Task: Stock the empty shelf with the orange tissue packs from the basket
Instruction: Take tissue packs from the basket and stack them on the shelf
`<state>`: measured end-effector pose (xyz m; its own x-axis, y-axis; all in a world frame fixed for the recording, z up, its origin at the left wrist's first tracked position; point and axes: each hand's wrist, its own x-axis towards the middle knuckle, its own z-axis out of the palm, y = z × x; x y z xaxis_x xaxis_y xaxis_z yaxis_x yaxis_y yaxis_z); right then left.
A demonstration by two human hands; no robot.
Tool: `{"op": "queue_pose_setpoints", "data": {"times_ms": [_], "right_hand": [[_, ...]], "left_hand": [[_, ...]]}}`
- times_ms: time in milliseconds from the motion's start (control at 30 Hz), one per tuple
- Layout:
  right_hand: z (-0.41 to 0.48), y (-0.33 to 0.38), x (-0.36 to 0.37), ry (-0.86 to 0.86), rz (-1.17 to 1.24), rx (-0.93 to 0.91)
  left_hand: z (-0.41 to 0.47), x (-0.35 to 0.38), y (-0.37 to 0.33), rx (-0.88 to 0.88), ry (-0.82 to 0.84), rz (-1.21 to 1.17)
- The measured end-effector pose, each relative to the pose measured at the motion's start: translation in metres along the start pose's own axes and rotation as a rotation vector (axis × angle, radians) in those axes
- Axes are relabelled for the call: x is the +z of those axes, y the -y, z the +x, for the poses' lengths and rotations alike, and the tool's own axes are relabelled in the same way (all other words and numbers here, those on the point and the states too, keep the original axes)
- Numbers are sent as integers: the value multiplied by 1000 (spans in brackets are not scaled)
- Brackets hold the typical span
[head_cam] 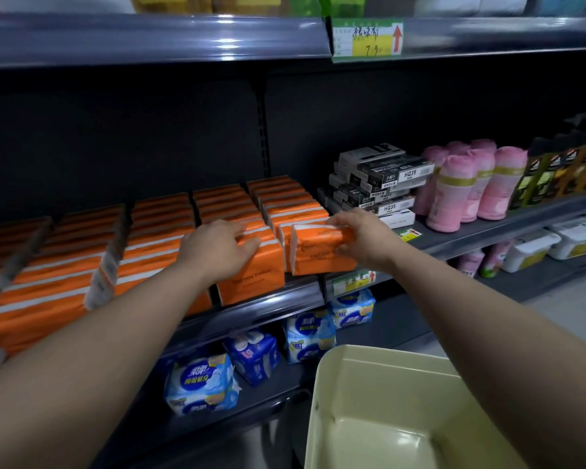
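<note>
Rows of orange tissue packs (163, 218) fill the middle shelf (268, 306) from the left edge to its centre. My right hand (359, 235) grips one orange pack (318, 255) at the front of the rightmost row, fingers curled over its top. My left hand (217, 247) rests on top of the front pack (254, 279) of the neighbouring row, fingers spread. The cream basket (339, 401) sits low at the right, and the part of its inside that shows holds nothing.
Black and white boxes (379, 184), pink rolls (467, 184) and dark bottles (562, 170) stand to the right on the same shelf. Blue pad packs (200, 380) lie on the shelf below. A yellow price tag (366, 37) hangs on the upper shelf rail.
</note>
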<state>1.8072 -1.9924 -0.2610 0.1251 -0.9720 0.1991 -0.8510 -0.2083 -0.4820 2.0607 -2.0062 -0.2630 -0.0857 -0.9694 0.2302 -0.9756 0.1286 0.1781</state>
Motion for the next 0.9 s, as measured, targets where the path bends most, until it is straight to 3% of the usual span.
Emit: {"op": "queue_pose_setpoints", "data": {"times_ms": [167,533,900], "right_hand": [[12,7,19,-88,-247,-44],[21,-1,47,-227,-341,-48],[17,-12,42,-63,-195,-42]], "left_hand": [[-3,4,13,33,106,106],[3,5,25,113,162,187],[2,7,22,92,156,132]]}}
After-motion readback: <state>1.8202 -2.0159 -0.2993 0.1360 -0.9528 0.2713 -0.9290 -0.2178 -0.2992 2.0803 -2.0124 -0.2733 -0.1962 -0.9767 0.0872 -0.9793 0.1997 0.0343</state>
